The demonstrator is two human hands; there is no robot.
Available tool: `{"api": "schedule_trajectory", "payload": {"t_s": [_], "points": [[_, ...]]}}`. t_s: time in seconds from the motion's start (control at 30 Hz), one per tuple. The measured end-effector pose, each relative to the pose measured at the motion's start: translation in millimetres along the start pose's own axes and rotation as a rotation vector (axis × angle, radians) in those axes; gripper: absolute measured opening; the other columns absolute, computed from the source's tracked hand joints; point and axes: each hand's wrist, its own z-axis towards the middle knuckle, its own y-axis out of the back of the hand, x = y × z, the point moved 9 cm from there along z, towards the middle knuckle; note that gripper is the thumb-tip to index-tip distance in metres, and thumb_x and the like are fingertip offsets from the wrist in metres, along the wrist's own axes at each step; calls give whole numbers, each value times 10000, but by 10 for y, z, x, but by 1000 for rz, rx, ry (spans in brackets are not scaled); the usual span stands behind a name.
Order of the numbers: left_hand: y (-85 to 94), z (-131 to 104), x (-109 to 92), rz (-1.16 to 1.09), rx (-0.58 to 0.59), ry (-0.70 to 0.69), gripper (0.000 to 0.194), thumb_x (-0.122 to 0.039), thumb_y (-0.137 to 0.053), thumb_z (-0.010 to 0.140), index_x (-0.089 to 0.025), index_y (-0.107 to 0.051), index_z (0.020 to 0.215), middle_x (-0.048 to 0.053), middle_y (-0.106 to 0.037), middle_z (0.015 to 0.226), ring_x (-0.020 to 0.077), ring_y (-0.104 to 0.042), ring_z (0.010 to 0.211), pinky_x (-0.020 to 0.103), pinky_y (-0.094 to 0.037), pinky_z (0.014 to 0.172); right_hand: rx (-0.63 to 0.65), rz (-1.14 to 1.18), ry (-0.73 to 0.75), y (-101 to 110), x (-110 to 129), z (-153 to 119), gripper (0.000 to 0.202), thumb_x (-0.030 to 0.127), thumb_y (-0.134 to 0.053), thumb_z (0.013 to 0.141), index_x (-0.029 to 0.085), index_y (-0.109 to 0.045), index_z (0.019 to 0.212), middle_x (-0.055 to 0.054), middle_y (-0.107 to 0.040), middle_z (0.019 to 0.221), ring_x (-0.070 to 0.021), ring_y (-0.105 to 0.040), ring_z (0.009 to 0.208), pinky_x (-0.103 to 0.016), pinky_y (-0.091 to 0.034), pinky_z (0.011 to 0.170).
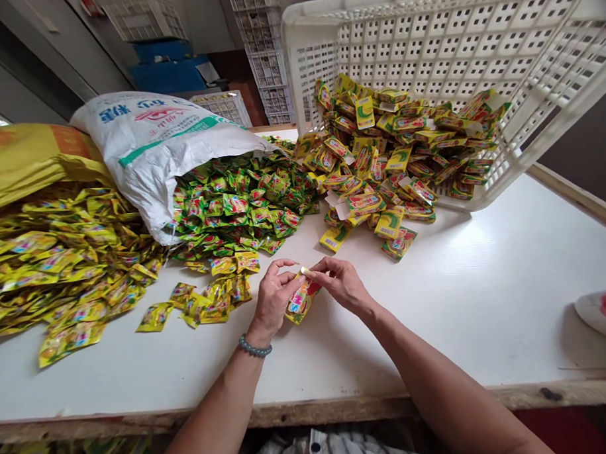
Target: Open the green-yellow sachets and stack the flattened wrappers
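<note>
A small yellow and red candy box (302, 302) is held between both hands above the white table, near its middle. Fingers and thumb of my left hand (275, 297) close on its left side. My right hand (341, 283) pinches the white end flap at the box's top. Left of the hands lie several loose yellow sachets (219, 299). Behind them, green sachets (237, 203) spill from a white woven sack (175, 135). Similar small yellow boxes (375, 158), some with flaps up, are heaped beyond my right hand.
A white plastic basket (446, 50) lies tipped on its side, boxes spilling from its mouth. At left, yellow sachets (60, 262) pour from a yellow bag (37, 153). A white rounded object (601, 311) sits at the right. The table's wooden front edge (349, 409) runs below my forearms.
</note>
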Motion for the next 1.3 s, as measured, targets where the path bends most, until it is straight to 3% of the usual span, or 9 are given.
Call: {"api": "schedule_trajectory", "payload": {"t_s": [0.1, 0.27, 0.53, 0.7, 0.83, 0.93, 1.07, 1.2, 1.3], "points": [[-1, 10, 29, 12, -3, 13, 539, -338, -817, 648, -183, -486, 1043, -25, -676, 635, 132, -595, 525, 222, -479, 522, -59, -69, 11, 43, -25, 14, 415, 572, -708, 733, 159, -710, 771, -54, -666, 696, -146, -559, 623, -256, -418, 599], [-16, 9, 39, 39, 41, 55, 545, -345, -844, 612, -154, -565, 1039, -19, -673, 643, 147, -625, 551, 240, -505, 537, -41, 122, -101, 64, -155, 57, 448, 570, -747, 656, 128, -718, 729, -43, -647, 669, -123, -503, 600, -249, -394, 589], [81, 18, 51, 60, -32, 48, 501, -393, -858, 593, -129, -680, 979, 39, -715, 708, 172, -655, 594, 263, -523, 568, -15, -147, 16, 17, -58, 22, 270, 382, -614, 803, 152, -751, 836, -43, -684, 733, -143, -552, 663, -251, -413, 643], [39, 20, 63, 103, 39, 54, 485, -376, -851, 626, -125, -733, 1025, 59, -733, 771, 168, -669, 662, 253, -538, 618, -43, -2, -86, 50, -185, 37, 371, 482, -638, 770, 128, -748, 786, -55, -667, 702, -142, -522, 631, -260, -408, 619], [-20, 13, 82, 97, 97, 73, 483, -370, -851, 628, -129, -744, 1032, 70, -743, 817, 175, -674, 676, 263, -546, 627, -25, 3, -119, 52, -216, 40, 489, 589, -639, 759, 114, -748, 787, -40, -626, 655, -134, -489, 610, -251, -390, 582], [44, 37, 60, 90, 30, 22, 475, -377, -829, 662, -137, -735, 1061, 62, -739, 806, 173, -673, 672, 266, -548, 633, 48, -31, -98, -3, -161, 26, 540, 623, -562, 826, 124, -764, 874, -40, -653, 716, -146, -523, 662, -257, -410, 630], [103, 55, 50, 123, 9, -6, 484, -388, -817, 676, -131, -728, 1077, 67, -738, 816, 178, -676, 696, 261, -544, 639, 102, -67, -71, -52, -73, 2, 470, 566, -665, 775, 152, -782, 965, -39, -686, 761, -182, -573, 763, -287, -434, 741], [49, 19, -3, 140, 78, -17, 527, -387, -789, 720, -131, -690, 1169, 58, -723, 837, 176, -670, 739, 263, -543, 676, 93, 165, -176, -16, -130, -8, 474, 518, -724, 720, 153, -778, 1018, -57, -716, 832, -171, -577, 771, -296, -429, 756], [24, -23, -79, 200, 96, -46, 598, -388, -772, 743, -137, -628, 1266, 33, -698, 776, 160, -649, 693, 242, -521, 629, 113, 183, -251, 32, -167, -21, 470, 470, -749, 692, 156, -776, 1040, -58, -721, 858, -145, -542, 750, -280, -394, 728]]}}
